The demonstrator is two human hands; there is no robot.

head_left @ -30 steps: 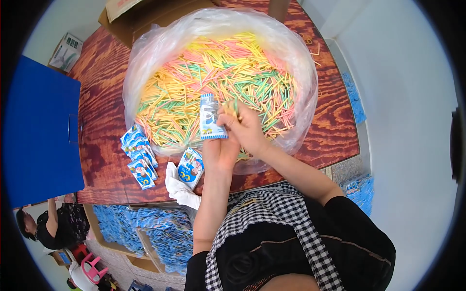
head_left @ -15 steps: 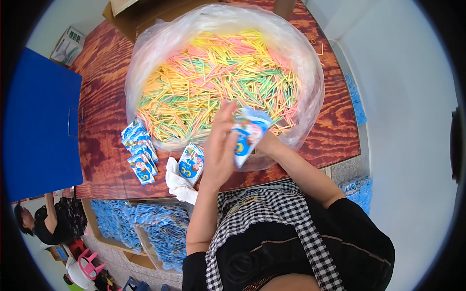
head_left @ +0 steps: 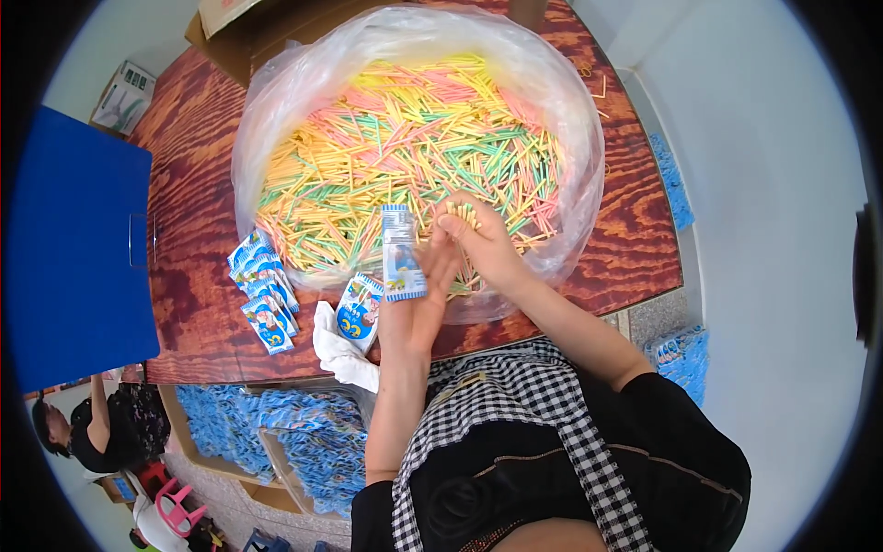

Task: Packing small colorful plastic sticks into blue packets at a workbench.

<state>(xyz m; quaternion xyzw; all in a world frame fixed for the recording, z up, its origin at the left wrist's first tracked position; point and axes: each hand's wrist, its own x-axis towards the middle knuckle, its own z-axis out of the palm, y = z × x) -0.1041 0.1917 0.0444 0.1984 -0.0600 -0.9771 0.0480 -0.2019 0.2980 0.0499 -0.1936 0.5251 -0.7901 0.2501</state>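
Observation:
A bundle of thin pastel candy sticks point(head_left: 463, 216) is gripped in my right hand point(head_left: 492, 248), its fingers curled round them with the ends showing. Beside it, my left hand point(head_left: 430, 299) is turned palm up and holds a small blue-and-clear packet point(head_left: 402, 258); the thumb is hidden by the packet. Both hands are over the near rim of a big clear plastic bag point(head_left: 589, 120), which is rolled open and full of yellow, pink, orange and green sticks point(head_left: 395, 156). Left of my left wrist, a blue-and-white packet stack point(head_left: 357, 313) lies by a white cloth point(head_left: 342, 348).
More blue packets point(head_left: 265, 285) lie fanned on the wood-patterned table point(head_left: 198, 212). A blue panel point(head_left: 78, 248) stands at the left, a cardboard box point(head_left: 248, 41) behind the bag. Below the table edge, boxes hold many blue packets point(head_left: 313, 442). Another person point(head_left: 101, 423) is at lower left.
The packet has turned from a tilted position between my hands to upright, over my left palm. My right hand has come out from behind it, showing the bundle of sticks.

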